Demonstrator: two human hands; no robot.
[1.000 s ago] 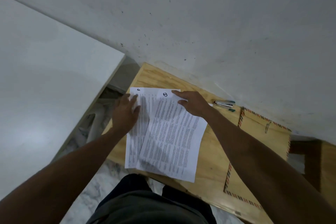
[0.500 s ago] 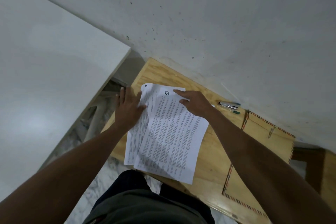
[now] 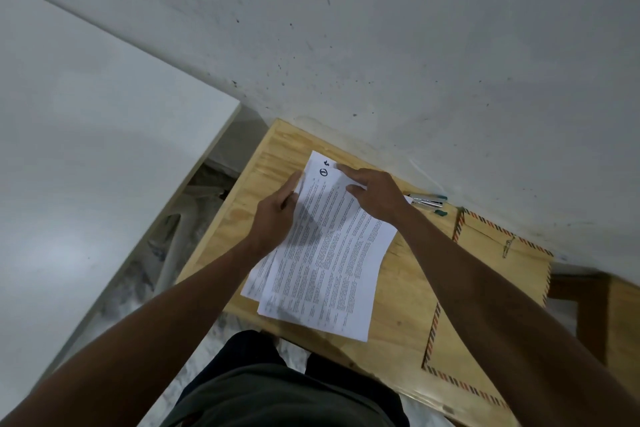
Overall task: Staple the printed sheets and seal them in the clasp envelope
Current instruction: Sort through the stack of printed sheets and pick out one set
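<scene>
Several printed sheets [image 3: 325,263] lie overlapped on a small wooden table [image 3: 401,291], the top one marked with a circled 1. My left hand [image 3: 277,215] grips their left edge, fingers curled around it. My right hand [image 3: 374,198] presses flat on the top right part of the sheets, fingers spread. A silver stapler with green ends [image 3: 427,203] lies by the wall, just right of my right hand. The brown clasp envelope [image 3: 485,253] with a striped border lies at the table's right, partly under my right forearm.
A grey speckled wall [image 3: 381,45] runs right behind the table. A white surface [image 3: 86,149] stands to the left across a narrow gap. Marble floor and my dark-clothed legs [image 3: 277,392] are below the near edge. A second wooden piece [image 3: 623,315] sits at far right.
The two fanned sheets have been pushed closer together. My left hand went from flat on the left sheet to gripping the stack's left edge. My right hand stays on top.
</scene>
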